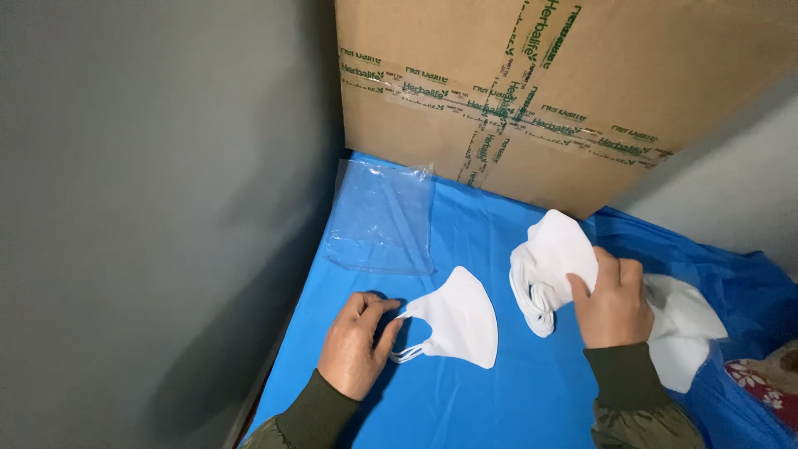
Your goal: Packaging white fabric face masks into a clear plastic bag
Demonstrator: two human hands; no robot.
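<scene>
A single folded white face mask (460, 318) lies flat on the blue sheet (515, 391). My left hand (356, 345) rests beside it, thumb and fingers touching its ear loops at the left end. My right hand (613, 303) grips a stack of white masks (549, 266) to the right, fingers curled over its edge. More white masks (683, 328) lie under and behind that hand, partly inside clear plastic.
Clear plastic bags (382, 218) lie flat at the back left of the blue sheet. A large taped cardboard box (532, 91) stands behind. A grey wall (158, 208) borders the left. A floral fabric patch (761, 376) shows at the right edge.
</scene>
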